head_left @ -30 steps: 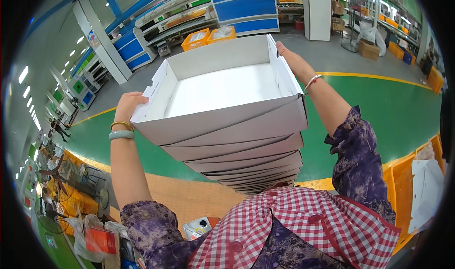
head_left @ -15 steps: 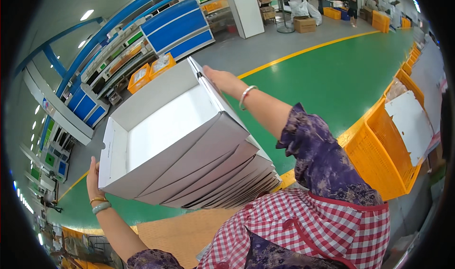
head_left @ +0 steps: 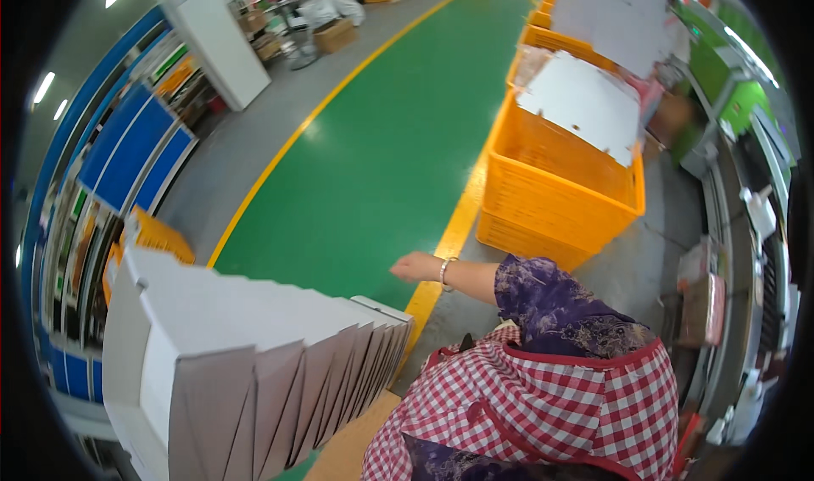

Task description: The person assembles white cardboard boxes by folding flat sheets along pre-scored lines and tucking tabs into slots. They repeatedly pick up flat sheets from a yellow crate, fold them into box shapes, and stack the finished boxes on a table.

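Green floor [head_left: 365,159] spread out beyond the right grip [head_left: 415,268] in the head view, bordered by yellow lines [head_left: 464,214]. Well away, up and to the left of the grip, a white pillar [head_left: 216,48] and a blue-panelled machine [head_left: 127,146], both slanting in the view. Far beyond the grip, a small brown carton [head_left: 335,36].

Near the right grip, below and to its left, a long stack of nested boxes [head_left: 284,379], white on the end faces, greyish along the outer walls, narrowing toward the grip. Farthest left from the grip, the uppermost box [head_left: 203,413], open side turned left in the view. Past that end, an orange bin [head_left: 161,237], partly hidden.

Right grip bare, apart from the stack, fingers loosely bunched, holding nothing visible; cannot tell whether closed or partly open. Cannot tell the state of the left grip, outside the view. Just behind the right grip, a bracelet [head_left: 446,274], then a purple patterned sleeve [head_left: 551,307] and a red-and-white checked apron [head_left: 526,405].

To the right of the grip and beyond, a large orange crate [head_left: 555,205], with a white board [head_left: 585,103] lying over the far part of the opening.
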`<move>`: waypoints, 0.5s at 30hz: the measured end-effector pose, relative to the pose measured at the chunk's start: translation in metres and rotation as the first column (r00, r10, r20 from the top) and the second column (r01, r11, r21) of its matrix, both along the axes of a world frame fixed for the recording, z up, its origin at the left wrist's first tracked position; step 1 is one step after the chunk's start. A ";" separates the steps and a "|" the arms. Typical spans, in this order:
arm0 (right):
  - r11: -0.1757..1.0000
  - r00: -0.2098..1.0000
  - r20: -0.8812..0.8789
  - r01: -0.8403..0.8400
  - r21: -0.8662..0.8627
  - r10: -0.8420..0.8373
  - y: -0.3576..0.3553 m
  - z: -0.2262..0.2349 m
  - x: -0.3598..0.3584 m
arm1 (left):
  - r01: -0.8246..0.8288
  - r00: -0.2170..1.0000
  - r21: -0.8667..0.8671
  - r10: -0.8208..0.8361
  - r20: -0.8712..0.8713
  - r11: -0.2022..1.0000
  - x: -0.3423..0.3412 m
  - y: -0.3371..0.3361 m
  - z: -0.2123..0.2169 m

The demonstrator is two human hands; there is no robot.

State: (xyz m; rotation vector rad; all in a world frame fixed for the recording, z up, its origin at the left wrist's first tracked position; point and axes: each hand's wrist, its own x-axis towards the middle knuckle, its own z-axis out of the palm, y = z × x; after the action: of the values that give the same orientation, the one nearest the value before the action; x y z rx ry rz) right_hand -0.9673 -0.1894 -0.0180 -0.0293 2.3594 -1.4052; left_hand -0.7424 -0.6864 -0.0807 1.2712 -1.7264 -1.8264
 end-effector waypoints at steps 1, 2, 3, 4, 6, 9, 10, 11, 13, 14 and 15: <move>0.998 0.992 0.109 0.065 0.014 -0.066 0.015 -0.016 0.020 | 0.084 0.992 0.069 -0.091 0.090 0.994 -0.004 0.014 -0.020; 0.992 0.968 0.215 0.124 0.036 -0.129 0.028 -0.024 0.037 | 0.161 0.969 0.132 -0.182 0.168 0.978 -0.013 0.028 -0.037; 0.985 0.953 0.246 0.165 0.059 -0.175 0.039 -0.025 0.050 | 0.233 0.935 0.185 -0.272 0.225 0.955 -0.021 0.039 -0.051; 0.973 0.936 0.268 0.218 0.076 -0.230 0.046 -0.034 0.058 | 0.311 0.891 0.229 -0.367 0.269 0.922 -0.031 0.044 -0.060; 0.941 0.916 0.216 0.322 0.106 -0.338 0.060 -0.041 0.065 | 0.425 0.803 0.286 -0.503 0.318 0.859 -0.061 0.065 -0.082; 0.870 0.881 -0.053 0.473 0.140 -0.471 0.189 -0.029 0.073 | 0.503 0.729 0.345 -0.604 0.322 0.792 -0.074 0.152 -0.106; 0.816 0.820 -0.161 0.568 0.106 -0.549 0.231 -0.027 0.080 | 0.543 0.698 0.358 -0.645 0.310 0.759 -0.087 0.165 -0.114; 0.660 0.656 -0.195 0.750 0.052 -0.730 0.177 -0.072 0.065 | 0.649 0.609 0.322 -0.725 0.323 0.689 -0.147 0.122 -0.125; 0.414 0.401 -0.307 0.910 0.027 -0.863 0.168 -0.051 0.065 | 0.682 0.601 0.319 -0.753 0.268 0.658 -0.184 0.088 -0.114; 0.264 0.239 -0.403 0.965 -0.005 -0.883 0.191 -0.043 0.075 | 0.703 0.593 0.334 -0.777 0.212 0.628 -0.201 0.093 -0.112; 0.113 0.108 -0.409 0.993 0.013 -0.906 0.222 -0.041 0.094 | 0.737 0.576 0.347 -0.808 0.127 0.580 -0.228 0.106 -0.109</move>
State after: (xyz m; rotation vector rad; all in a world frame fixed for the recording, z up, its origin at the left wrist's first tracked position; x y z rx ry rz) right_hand -0.8732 0.0328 -0.0587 1.9511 2.8703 -1.4720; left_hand -0.9708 -0.5801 -0.1902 0.9019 -2.5756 -2.5106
